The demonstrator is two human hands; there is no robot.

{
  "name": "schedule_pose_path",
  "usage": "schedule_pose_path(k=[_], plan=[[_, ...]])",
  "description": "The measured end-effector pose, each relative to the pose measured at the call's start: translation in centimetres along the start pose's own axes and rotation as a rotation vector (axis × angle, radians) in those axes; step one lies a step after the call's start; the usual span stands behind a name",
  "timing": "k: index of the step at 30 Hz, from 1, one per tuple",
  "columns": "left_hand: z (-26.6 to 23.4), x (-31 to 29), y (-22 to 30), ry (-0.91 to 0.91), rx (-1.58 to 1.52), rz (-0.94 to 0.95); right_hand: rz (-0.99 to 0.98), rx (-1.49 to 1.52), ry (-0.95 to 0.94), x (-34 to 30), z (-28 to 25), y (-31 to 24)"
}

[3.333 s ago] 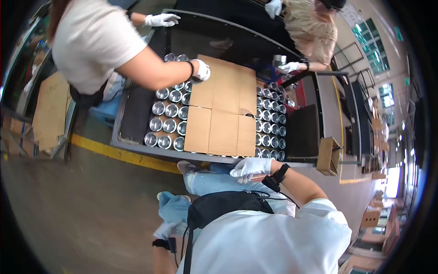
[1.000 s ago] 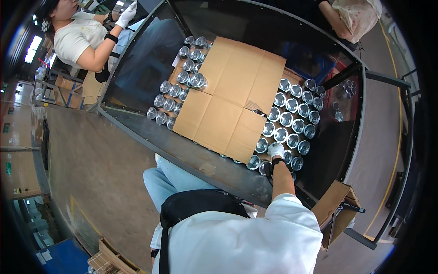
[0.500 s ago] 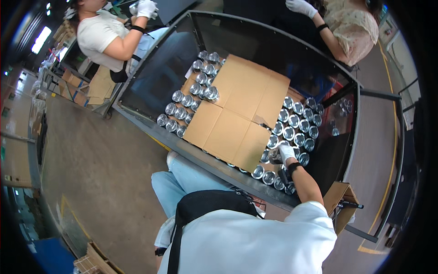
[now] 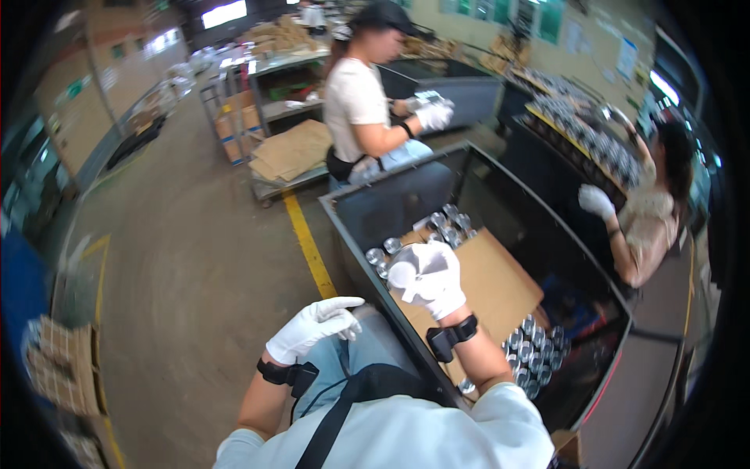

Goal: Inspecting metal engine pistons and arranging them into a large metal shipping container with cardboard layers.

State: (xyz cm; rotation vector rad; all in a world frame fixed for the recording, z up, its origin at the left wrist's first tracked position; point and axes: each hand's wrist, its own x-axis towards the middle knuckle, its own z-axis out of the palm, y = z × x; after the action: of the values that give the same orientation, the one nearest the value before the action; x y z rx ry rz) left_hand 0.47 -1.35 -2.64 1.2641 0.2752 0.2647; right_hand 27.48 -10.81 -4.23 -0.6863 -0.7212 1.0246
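My right hand (image 4: 439, 283), in a white glove, is raised over the left side of a black-walled bin (image 4: 539, 199). Its fingers are wrapped round a clear glass jar (image 4: 401, 275), blurred and partly hidden by the glove. My left hand (image 4: 314, 327), also gloved, hangs outside the near wall of the bin with its fingers stretched out and nothing in it. Inside the bin a brown cardboard sheet (image 4: 496, 283) lies between two groups of glass jars, one on the left (image 4: 449, 227) and one on the right (image 4: 536, 348).
Past the bin a co-worker (image 4: 367, 102) holds glassware in gloved hands. Another person (image 4: 652, 207) reaches toward a long bench with rows of glassware (image 4: 582, 133). A cart with flat cardboard (image 4: 293, 152) stands at the back left. Yellow floor tape (image 4: 308, 246) runs beside the bin.
The view has swung, with the bin now further right. My right hand has risen from the jars at the right, moved left and now holds a jar. My left hand has come into view.
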Motion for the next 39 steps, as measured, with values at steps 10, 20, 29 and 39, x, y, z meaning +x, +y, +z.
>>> schedule_pose_path(k=[10, 20, 29, 39], plan=[[-2.3, -4.9, 1.2, 0.177, -0.279, 0.064, 0.768, 0.522, -0.301, 7.4, 10.8, 9.5], [-0.8, -7.7, 5.9, 1.211, 1.037, 0.552, 0.817, 0.686, -0.429, 8.3, 13.5, 10.2], [-2.9, -5.8, 5.8, 1.337, 0.784, 0.802, 0.787, 0.541, -0.192, 5.4, 13.3, 8.9], [-0.8, -4.2, -1.7, -0.116, -1.091, -0.043, 0.593, 0.212, -0.089, 5.0, 12.6, 7.4]])
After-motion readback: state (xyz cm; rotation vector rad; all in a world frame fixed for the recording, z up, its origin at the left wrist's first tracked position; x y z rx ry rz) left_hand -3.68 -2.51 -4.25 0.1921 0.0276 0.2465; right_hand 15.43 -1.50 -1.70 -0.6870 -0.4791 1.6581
